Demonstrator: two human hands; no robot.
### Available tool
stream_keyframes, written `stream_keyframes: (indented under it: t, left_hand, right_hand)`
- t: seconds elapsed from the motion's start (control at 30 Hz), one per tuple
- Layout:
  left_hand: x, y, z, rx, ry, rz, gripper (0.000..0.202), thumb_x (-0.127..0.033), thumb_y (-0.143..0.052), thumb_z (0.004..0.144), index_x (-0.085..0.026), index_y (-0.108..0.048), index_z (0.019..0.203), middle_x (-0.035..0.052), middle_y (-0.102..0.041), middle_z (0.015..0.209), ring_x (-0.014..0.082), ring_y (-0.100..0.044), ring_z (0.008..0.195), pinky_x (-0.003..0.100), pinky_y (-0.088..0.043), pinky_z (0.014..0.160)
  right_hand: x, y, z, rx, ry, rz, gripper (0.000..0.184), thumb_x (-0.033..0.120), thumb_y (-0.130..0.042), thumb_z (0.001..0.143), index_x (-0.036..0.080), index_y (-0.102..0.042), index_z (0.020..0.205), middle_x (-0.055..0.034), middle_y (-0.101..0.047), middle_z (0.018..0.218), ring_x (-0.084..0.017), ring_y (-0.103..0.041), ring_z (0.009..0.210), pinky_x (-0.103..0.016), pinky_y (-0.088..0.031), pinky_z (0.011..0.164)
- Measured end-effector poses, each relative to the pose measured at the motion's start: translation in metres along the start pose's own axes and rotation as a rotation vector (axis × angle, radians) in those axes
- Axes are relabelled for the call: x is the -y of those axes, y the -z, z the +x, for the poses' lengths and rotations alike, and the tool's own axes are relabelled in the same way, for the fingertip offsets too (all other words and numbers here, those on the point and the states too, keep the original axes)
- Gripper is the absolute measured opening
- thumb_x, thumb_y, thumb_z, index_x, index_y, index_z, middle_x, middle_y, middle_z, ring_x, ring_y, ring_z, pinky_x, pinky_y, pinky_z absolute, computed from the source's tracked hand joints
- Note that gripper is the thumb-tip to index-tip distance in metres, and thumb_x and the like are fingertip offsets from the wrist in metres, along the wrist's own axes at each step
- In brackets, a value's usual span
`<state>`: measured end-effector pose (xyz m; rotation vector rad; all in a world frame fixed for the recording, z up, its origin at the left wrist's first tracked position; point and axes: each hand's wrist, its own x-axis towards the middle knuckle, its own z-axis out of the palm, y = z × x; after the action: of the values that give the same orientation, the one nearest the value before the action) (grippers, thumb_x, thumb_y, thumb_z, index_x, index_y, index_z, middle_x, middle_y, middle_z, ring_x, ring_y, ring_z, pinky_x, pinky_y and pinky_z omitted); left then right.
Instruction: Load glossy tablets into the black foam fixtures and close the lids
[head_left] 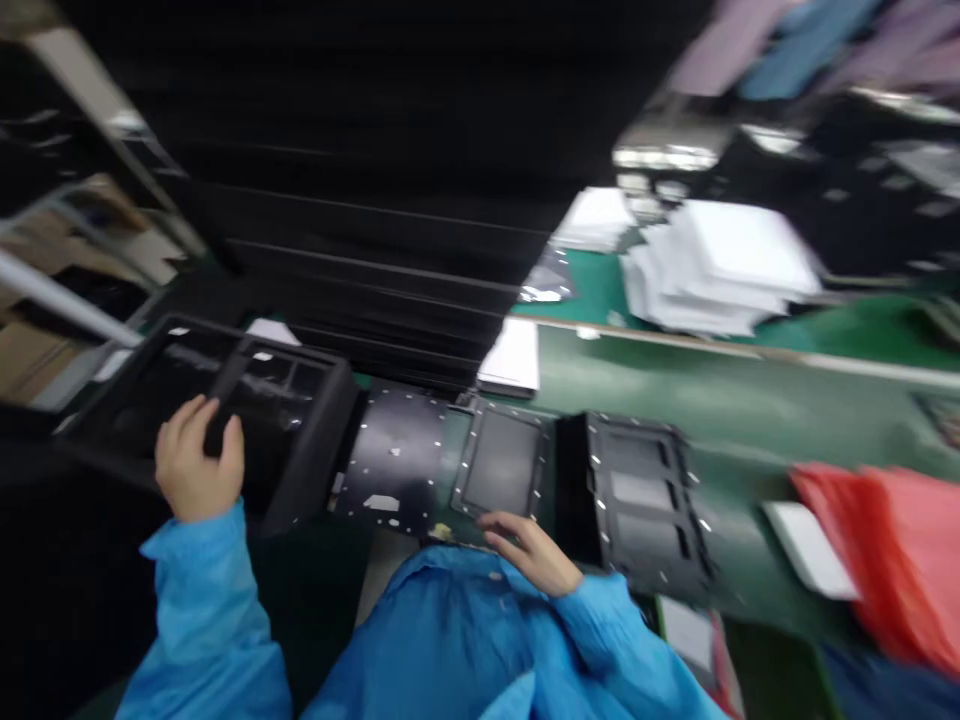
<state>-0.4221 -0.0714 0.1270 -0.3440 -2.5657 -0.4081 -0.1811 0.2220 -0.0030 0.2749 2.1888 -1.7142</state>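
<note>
My left hand (199,460) is curled around a divider bar of a black compartmented tray (292,450), which is tilted up at the left. My right hand (529,550) rests with extended fingers at the lower edge of a dark framed panel (501,462). A curved black sheet studded with small metal rivets (394,460) lies between the tray and the panel. To the right of the panel stands a black slotted frame with metal studs (645,500). Blue smock sleeves (202,590) cover both my arms.
The black pieces lie on a green work table (750,420). Farther off are stacks of white sheets (712,270). A red plastic bag (892,550) and a white card (810,550) lie at the right. Cardboard (45,360) and a metal rail (60,300) are at the left.
</note>
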Motion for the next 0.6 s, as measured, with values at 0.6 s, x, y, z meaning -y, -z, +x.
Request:
stream_keyframes:
  t: [0.6]
  left_hand:
    - [-0.356, -0.238, -0.236, 1.419, 0.667, -0.925, 0.057, -0.052, -0.027, 0.092, -0.018, -0.050, 0.132, 0.0122, -0.043, 0.144, 0.0265, -0.033, 0.138, 0.047, -0.028, 0.114]
  right_hand:
    - [-0.224, 0.196, -0.128, -0.897, -0.411, 0.748, 0.029, 0.042, -0.054, 0.081, 0.021, -0.068, 0.095, -0.0125, -0.063, 0.123, -0.026, -0.053, 0.121, -0.042, -0.041, 0.101]
